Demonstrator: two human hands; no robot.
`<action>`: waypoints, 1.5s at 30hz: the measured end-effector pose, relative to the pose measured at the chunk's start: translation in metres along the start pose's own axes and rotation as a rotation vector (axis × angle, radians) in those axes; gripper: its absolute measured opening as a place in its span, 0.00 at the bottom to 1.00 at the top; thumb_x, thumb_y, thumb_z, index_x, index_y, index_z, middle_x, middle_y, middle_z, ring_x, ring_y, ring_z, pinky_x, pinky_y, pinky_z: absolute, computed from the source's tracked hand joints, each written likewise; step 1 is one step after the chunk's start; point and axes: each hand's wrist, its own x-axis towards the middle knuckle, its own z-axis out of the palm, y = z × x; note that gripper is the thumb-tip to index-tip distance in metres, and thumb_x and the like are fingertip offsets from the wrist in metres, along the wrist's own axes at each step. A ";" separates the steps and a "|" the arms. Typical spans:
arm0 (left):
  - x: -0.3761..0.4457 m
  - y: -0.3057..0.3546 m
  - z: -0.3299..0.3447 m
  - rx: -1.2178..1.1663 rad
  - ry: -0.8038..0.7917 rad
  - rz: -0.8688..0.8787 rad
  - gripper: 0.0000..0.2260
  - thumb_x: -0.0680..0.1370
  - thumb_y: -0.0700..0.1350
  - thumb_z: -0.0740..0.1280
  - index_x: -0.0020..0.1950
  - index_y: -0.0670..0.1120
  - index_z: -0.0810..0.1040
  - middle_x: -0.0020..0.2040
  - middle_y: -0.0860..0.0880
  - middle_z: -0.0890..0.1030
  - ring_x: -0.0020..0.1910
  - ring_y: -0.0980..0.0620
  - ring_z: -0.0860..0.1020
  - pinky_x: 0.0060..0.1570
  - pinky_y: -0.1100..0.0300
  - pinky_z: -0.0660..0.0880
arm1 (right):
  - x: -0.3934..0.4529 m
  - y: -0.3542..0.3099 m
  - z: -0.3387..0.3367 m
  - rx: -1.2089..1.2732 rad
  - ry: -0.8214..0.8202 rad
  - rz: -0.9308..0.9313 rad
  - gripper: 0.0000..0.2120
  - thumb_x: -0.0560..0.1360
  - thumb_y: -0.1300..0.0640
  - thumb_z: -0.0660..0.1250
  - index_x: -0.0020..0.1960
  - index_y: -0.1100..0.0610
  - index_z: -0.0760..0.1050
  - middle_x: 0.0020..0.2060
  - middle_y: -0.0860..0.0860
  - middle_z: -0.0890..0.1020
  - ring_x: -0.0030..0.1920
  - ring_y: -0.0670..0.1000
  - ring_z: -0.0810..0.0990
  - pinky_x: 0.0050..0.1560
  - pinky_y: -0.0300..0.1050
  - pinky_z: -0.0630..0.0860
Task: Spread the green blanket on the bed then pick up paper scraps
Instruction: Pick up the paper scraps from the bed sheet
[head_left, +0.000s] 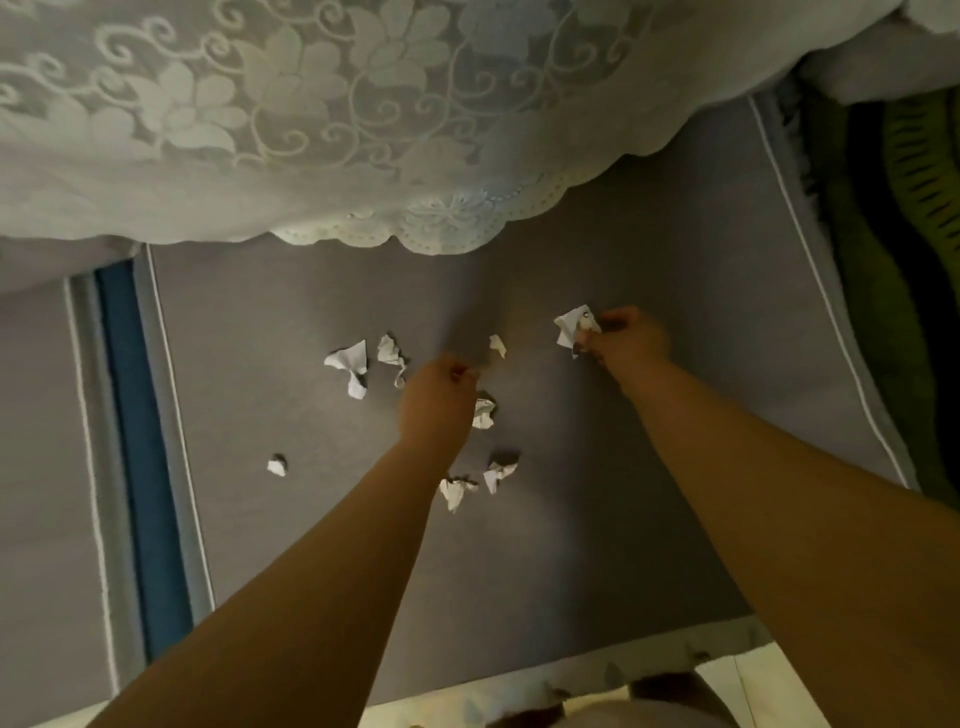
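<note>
Nearest us, crumpled paper scraps (451, 492) lay scattered on the grey rug (623, 519), so we crouched over them. Our left hand (439, 402) hovered with its fingers curled; whether it held a scrap we could not tell. Farther out, our right hand (626, 340) pinched a larger scrap (569, 327). The green blanket (904, 260) lay beyond, at the right edge.
</note>
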 end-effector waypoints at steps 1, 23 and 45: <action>0.001 -0.007 0.001 -0.014 0.002 -0.007 0.10 0.81 0.45 0.60 0.55 0.44 0.78 0.45 0.46 0.80 0.44 0.50 0.77 0.46 0.59 0.70 | 0.001 0.000 0.005 -0.094 0.014 -0.008 0.21 0.72 0.54 0.73 0.63 0.57 0.75 0.59 0.54 0.79 0.57 0.56 0.79 0.53 0.44 0.74; -0.015 -0.013 0.007 -0.720 0.129 -0.493 0.07 0.78 0.47 0.68 0.41 0.46 0.78 0.40 0.45 0.80 0.38 0.48 0.79 0.49 0.51 0.81 | -0.036 -0.036 0.049 -0.275 -0.400 -0.308 0.12 0.72 0.57 0.73 0.52 0.53 0.74 0.49 0.51 0.80 0.53 0.53 0.79 0.54 0.46 0.76; -0.064 -0.087 0.026 -0.596 0.277 -0.610 0.06 0.76 0.47 0.69 0.48 0.45 0.81 0.39 0.47 0.81 0.41 0.47 0.82 0.49 0.50 0.81 | -0.070 -0.007 0.089 -0.751 -0.447 -0.500 0.06 0.74 0.52 0.71 0.48 0.53 0.78 0.48 0.52 0.83 0.49 0.54 0.81 0.51 0.46 0.79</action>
